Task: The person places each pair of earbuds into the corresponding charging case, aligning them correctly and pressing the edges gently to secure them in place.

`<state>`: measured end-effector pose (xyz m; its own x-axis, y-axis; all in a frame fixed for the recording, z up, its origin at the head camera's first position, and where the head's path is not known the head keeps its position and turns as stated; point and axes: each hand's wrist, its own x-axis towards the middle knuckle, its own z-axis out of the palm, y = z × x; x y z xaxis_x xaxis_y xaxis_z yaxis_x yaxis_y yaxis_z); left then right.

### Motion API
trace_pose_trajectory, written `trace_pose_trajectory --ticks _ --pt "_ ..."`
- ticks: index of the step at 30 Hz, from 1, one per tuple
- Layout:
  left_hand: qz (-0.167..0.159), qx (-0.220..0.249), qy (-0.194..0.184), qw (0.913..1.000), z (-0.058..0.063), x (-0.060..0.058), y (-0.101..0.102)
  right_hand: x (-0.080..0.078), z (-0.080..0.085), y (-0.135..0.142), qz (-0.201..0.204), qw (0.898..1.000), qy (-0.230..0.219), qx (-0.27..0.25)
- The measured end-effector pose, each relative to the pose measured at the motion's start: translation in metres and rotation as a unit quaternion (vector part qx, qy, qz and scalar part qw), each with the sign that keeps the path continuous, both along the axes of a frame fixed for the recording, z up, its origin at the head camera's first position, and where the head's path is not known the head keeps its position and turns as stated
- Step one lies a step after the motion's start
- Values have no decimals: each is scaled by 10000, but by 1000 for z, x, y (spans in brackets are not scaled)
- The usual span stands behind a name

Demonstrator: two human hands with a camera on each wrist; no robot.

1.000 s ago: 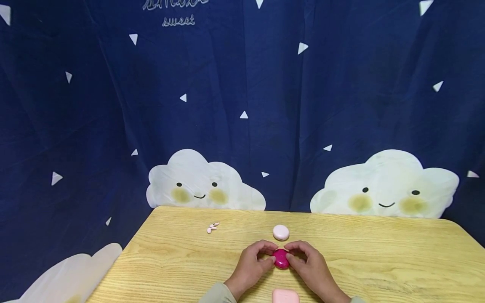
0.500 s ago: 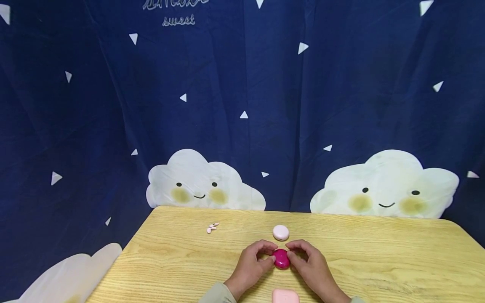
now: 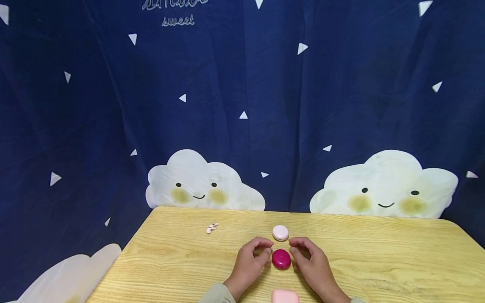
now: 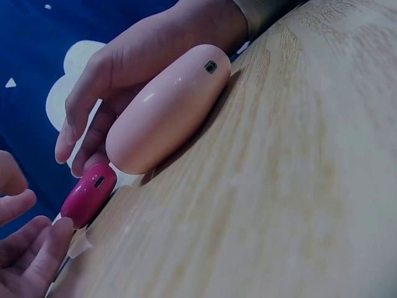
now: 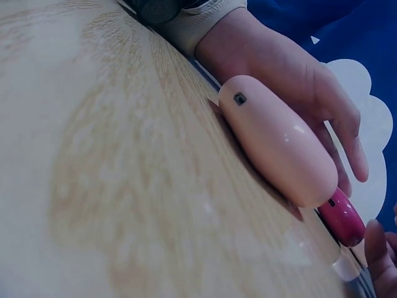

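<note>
Both hands sit wider than in the earlier frame, thumbs now off the sides of the crimson case (image 3: 281,259), which keeps about the same spot. Head view: crimson case, one, round and glossy, lying flat on the wooden table (image 3: 182,256) directly between the hands; no long axis from above. Left hand (image 3: 248,261): released, fingers loosely bent, case to its right. Right hand (image 3: 312,266): likewise released, case to its left. A narrow gap shows on each side, thumbs closest; neither hand is plainly nearer. Pale round case (image 3: 280,232), one, just beyond the crimson one and past the fingertips. Earbuds (image 3: 212,228), two, well off to the left, near the far edge. Pink box (image 3: 285,296), one, on the person's side of the crimson case, cut by the lower border. Left wrist view: pink box large in front; crimson case past it, edge-on, its long profile running from one hand to the other, a dark slot (image 4: 99,182) on the side facing the camera. Left thumb overlaps the case's end here; contact cannot be told. Right wrist view: same order mirrored, pink box partly covering the crimson case, right thumb just beside its end, left fingers partly hidden.
</note>
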<state>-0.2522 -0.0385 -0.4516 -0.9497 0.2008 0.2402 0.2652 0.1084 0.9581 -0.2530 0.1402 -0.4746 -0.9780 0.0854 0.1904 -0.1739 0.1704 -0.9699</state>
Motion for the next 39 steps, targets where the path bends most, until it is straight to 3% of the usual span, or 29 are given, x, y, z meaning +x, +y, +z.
trace_pose_trajectory --ticks 3,8,14,26,39 --pt "74 221 -81 9997 -1 -3 0 -1 1 0 -21 10000 14 -18" --pt "310 209 -138 9992 1 -6 0 -5 2 2 -64 9999 120 -49" --pt "479 183 26 9987 4 -12 4 -11 1 4 -243 9993 291 4" --pt "473 429 -28 9980 -1 -32 12 -29 -1 6 -220 9988 399 -154" --pt "639 196 20 9978 2 -34 15 -40 -7 4 -278 9992 278 56"
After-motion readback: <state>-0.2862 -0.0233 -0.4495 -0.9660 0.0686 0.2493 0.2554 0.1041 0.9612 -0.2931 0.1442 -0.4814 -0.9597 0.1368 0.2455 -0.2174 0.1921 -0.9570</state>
